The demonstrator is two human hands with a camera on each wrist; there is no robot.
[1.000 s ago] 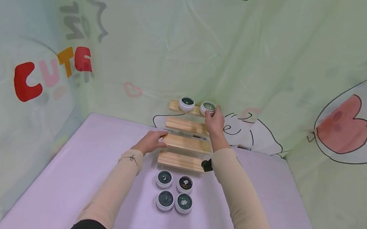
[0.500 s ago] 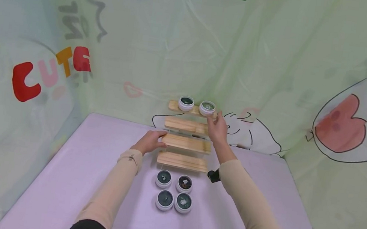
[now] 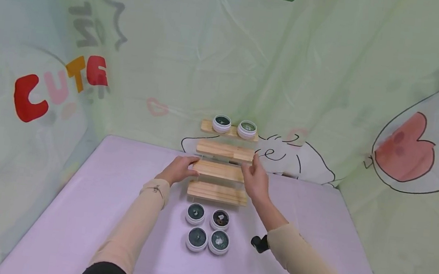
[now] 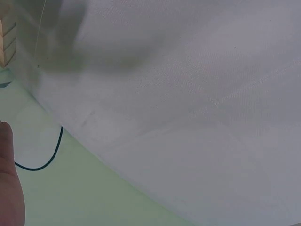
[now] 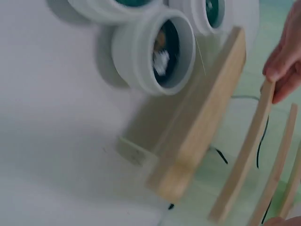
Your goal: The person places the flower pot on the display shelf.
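A stepped wooden rack (image 3: 217,193) with several pale slats stands at the back of the table. At one end of its second-lowest slat, my left hand (image 3: 177,170) grips the wood between thumb and fingers; the right wrist view also shows this pinch on the slat (image 5: 249,155). Two white round jars with dark green contents, a left jar (image 3: 222,124) and a right jar (image 3: 247,130), sit on the top slat. My right hand (image 3: 257,180) holds nothing, its fingers relaxed beside the right ends of the middle slats.
Several similar jars (image 3: 197,239) stand grouped on the lilac tablecloth (image 3: 127,162) before the rack, one (image 3: 220,219) with a whitish lump inside. Printed curtain (image 3: 163,58) hangs close behind the rack and along both sides. A black wrist device (image 3: 260,243) shows by the right sleeve.
My right hand has let go of the right jar on the top slat and come down toward me to the middle slats. The left hand stays on the rack.
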